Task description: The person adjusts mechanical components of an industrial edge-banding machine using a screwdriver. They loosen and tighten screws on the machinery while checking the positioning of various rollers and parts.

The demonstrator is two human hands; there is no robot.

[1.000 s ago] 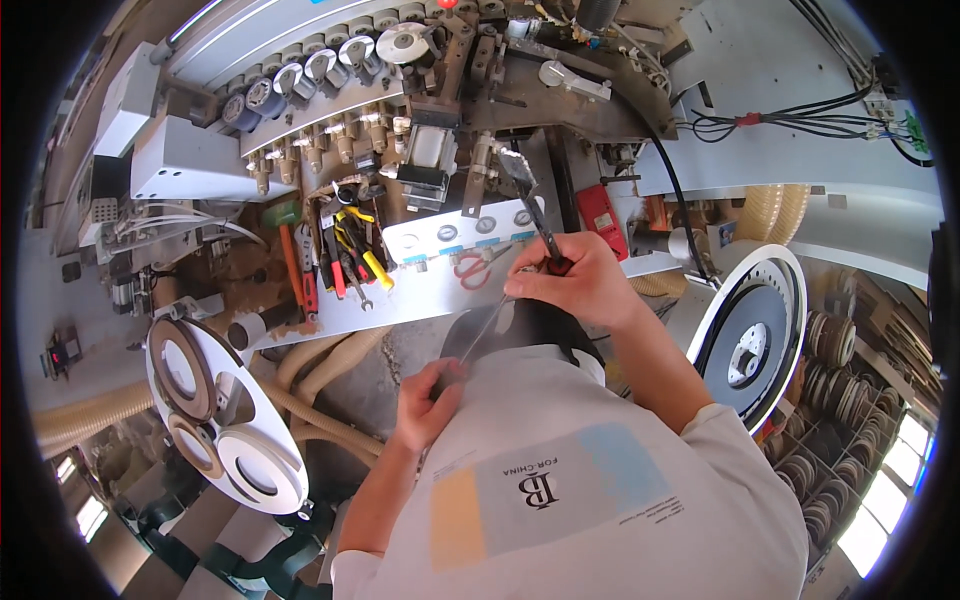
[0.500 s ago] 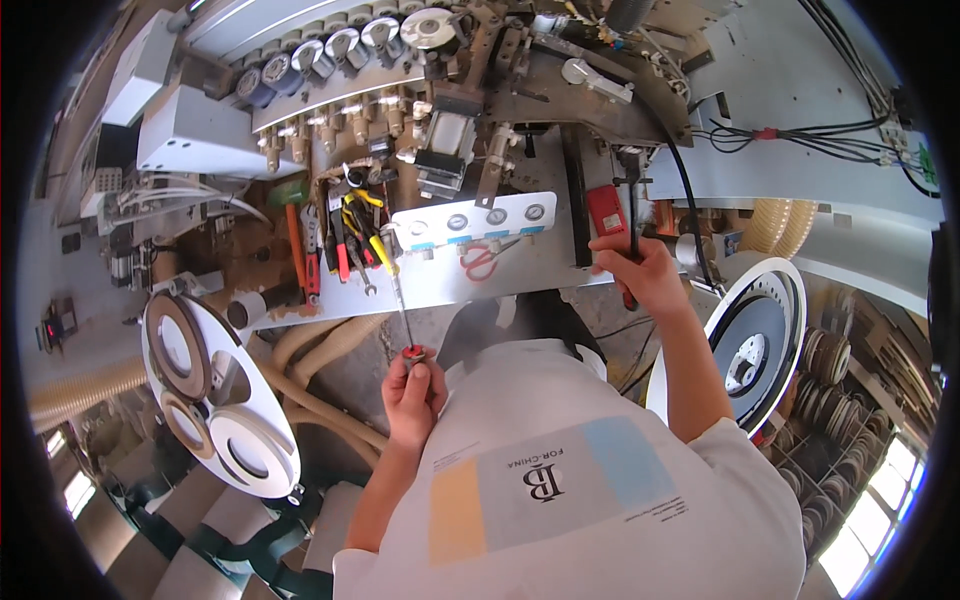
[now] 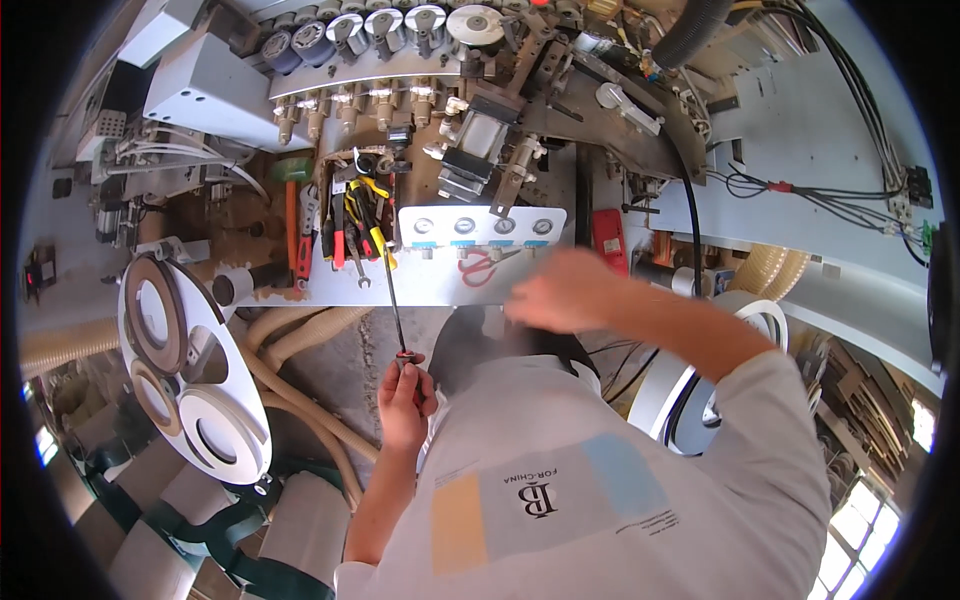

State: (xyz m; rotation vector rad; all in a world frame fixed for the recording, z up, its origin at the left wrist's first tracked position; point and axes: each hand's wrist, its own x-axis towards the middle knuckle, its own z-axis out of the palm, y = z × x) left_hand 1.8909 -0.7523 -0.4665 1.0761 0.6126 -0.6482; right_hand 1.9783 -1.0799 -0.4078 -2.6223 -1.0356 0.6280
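Note:
My left hand [image 3: 408, 398], in front of the bench edge, is closed around the red and black handle of a screwdriver [image 3: 395, 310]. Its long thin shaft points up toward the tools on the bench. My right hand [image 3: 562, 292] is smeared by motion over the front edge, right of the red-handled scissors [image 3: 478, 268]. A dark blur shows under its fingers; I cannot make out whether it holds something. Left of the gauge panel [image 3: 483, 228] lie pliers with yellow handles [image 3: 375, 225], an open-ended wrench [image 3: 361, 270] and a hammer with an orange handle [image 3: 292, 235].
Behind the tools stand pneumatic cylinders [image 3: 478, 145] and a row of brass fittings [image 3: 383, 105]. A red box [image 3: 609, 240] lies at the right. Reels of edge tape [image 3: 155, 310] hang on a white holder at the left. A black hose [image 3: 692, 220] comes down at the right.
My right hand has swung left and away from the upright dark rod it gripped near the red box. My left hand still holds the screwdriver, with more of its shaft visible. The view has shifted slightly.

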